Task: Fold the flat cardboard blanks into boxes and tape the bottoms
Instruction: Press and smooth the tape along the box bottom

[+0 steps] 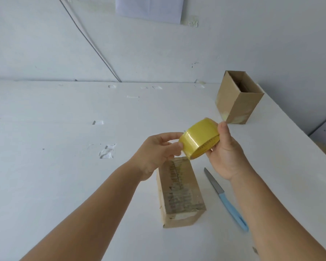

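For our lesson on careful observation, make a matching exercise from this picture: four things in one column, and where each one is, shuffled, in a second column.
Things:
1. tape roll
2. knife
3. open box
4. taped box

Places:
A. standing at the far right of the table
B. lying on the table below the hands
C. held up between both hands
D. flat on the table, right of the taped box

Pairs: 1-C, 2-D, 3-A, 4-B
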Motion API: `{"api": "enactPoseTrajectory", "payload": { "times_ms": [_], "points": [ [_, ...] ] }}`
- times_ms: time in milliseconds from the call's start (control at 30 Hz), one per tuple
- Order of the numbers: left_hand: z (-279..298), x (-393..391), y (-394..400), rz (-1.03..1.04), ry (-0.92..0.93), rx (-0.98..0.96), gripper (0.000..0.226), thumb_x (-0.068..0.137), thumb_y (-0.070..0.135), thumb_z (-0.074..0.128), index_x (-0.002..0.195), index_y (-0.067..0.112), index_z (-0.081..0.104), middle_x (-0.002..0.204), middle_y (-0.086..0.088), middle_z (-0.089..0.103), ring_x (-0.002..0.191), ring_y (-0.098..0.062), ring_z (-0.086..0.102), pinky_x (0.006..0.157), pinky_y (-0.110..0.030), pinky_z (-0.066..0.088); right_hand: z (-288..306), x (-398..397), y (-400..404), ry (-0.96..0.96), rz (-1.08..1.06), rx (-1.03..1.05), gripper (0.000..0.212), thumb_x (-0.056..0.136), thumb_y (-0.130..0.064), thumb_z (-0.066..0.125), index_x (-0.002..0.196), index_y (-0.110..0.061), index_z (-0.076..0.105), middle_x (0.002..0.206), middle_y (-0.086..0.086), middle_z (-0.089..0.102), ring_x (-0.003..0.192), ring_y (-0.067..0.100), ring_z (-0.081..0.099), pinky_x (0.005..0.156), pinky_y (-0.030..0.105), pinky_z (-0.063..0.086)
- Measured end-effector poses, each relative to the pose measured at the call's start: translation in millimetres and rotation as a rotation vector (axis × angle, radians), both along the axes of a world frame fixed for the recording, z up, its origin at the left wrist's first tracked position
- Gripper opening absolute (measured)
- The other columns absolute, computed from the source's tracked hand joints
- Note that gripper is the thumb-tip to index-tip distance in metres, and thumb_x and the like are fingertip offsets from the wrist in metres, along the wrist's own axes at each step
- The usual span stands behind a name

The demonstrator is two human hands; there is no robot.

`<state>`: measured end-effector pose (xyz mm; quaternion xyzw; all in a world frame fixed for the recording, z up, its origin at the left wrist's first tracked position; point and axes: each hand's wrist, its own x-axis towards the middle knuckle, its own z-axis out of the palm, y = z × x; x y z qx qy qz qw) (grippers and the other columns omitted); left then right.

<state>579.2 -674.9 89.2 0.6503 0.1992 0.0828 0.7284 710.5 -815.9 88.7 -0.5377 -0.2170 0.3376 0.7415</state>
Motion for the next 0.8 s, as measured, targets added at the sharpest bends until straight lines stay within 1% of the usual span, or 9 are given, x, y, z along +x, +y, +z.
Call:
{"api": "enactPoseTrajectory", "payload": {
  "times_ms": [100, 167, 300, 400, 467, 567, 667, 733, 800],
  "points": [
    [6.7, -0.9, 1.6, -0.022, 0.142, -0.017, 0.011, 0.081, 0.023, 0.075, 0.088, 0.014, 0.073, 0.068, 0.002, 0.065, 0.067, -0.01, 0.059, 0.074, -0.023, 0.054, 6.6, -1.1, -5.3, -0.082, -0.037, 0.027, 0.092, 0.039, -0.071, 0.081, 0.11, -0.018, 0.058, 0.095, -0.004, 0.065, 0.093, 0.013, 0.061, 0.082, 0.029, 0.049],
    [8.9, -2.1, 0.9, -0.039, 0.184, -0.052, 0.014, 0.08, 0.024, 0.075, 0.078, 0.011, 0.07, 0.064, 0.001, 0.061, 0.062, -0.011, 0.056, 0.069, -0.024, 0.054, 9.8, -2.9, -7.3, -0.116, -0.076, 0.056, 0.083, 0.043, -0.069, 0.08, 0.106, -0.019, 0.058, 0.089, -0.008, 0.064, 0.086, 0.009, 0.06, 0.075, 0.025, 0.049],
    [12.5, -4.3, -5.0, -0.018, 0.152, -0.196, 0.011, 0.082, 0.021, 0.072, 0.079, 0.015, 0.064, 0.072, 0.004, 0.061, 0.067, -0.013, 0.057, 0.065, -0.025, 0.055, 12.1, -8.2, -7.6, -0.131, -0.149, 0.065, 0.045, 0.071, -0.05, 0.066, 0.104, -0.021, 0.056, 0.096, -0.004, 0.06, 0.095, 0.017, 0.055, 0.086, 0.037, 0.042],
    [10.6, -5.8, -12.2, 0.056, 0.108, -0.321, 0.009, 0.089, 0.018, 0.065, 0.084, 0.01, 0.065, 0.081, -0.004, 0.065, 0.074, -0.018, 0.065, 0.07, -0.028, 0.058, 15.6, -14.3, -5.9, -0.137, -0.174, 0.038, 0.072, 0.048, -0.069, 0.078, 0.101, -0.024, 0.057, 0.099, -0.002, 0.058, 0.098, 0.02, 0.052, 0.084, 0.038, 0.041],
    [8.5, -7.7, -16.9, 0.12, 0.065, -0.398, 0.01, 0.091, 0.014, 0.062, 0.088, 0.005, 0.066, 0.077, -0.007, 0.067, 0.071, -0.019, 0.068, 0.068, -0.029, 0.058, 15.5, -16.9, -4.3, -0.124, -0.161, 0.046, 0.076, 0.043, -0.07, 0.079, 0.1, -0.025, 0.057, 0.098, -0.002, 0.059, 0.094, 0.019, 0.055, 0.08, 0.037, 0.044],
    [5.9, -12.1, -20.9, 0.221, 0.01, -0.468, 0.006, 0.088, 0.008, 0.064, 0.086, 0.003, 0.067, 0.069, -0.004, 0.068, 0.064, -0.017, 0.067, 0.063, -0.027, 0.057, 13.5, -19.5, -2.8, -0.084, -0.144, 0.067, 0.065, 0.052, -0.063, 0.076, 0.101, -0.025, 0.056, 0.096, -0.004, 0.061, 0.089, 0.016, 0.059, 0.075, 0.036, 0.048],
    [5.5, -15.9, -22.6, 0.263, -0.025, -0.445, 0.006, 0.087, 0.009, 0.065, 0.082, 0.006, 0.068, 0.068, -0.003, 0.066, 0.064, -0.015, 0.066, 0.062, -0.026, 0.056, 12.3, -22.2, -1.2, -0.036, -0.136, 0.075, 0.06, 0.06, -0.062, 0.073, 0.102, -0.023, 0.055, 0.101, 0.002, 0.057, 0.095, 0.022, 0.056, 0.078, 0.04, 0.045],
    [7.1, -17.9, -21.6, 0.295, -0.023, -0.357, 0.007, 0.086, 0.009, 0.066, 0.08, 0.007, 0.068, 0.066, -0.002, 0.065, 0.062, -0.014, 0.065, 0.061, -0.025, 0.056, 10.9, -23.0, 0.1, -0.011, -0.152, 0.077, 0.037, 0.074, -0.049, 0.06, 0.099, -0.022, 0.055, 0.099, 0.004, 0.056, 0.095, 0.023, 0.055, 0.078, 0.041, 0.043],
    [8.2, -19.5, -19.3, 0.32, 0.0, -0.244, 0.006, 0.085, 0.007, 0.067, 0.079, 0.007, 0.069, 0.064, -0.001, 0.065, 0.059, -0.012, 0.063, 0.06, -0.024, 0.056, 9.9, -23.3, 0.9, -0.03, -0.181, 0.069, 0.02, 0.077, -0.04, 0.055, 0.091, -0.027, 0.059, 0.091, -0.002, 0.057, 0.084, 0.017, 0.056, 0.073, 0.036, 0.043]
  ]
}}
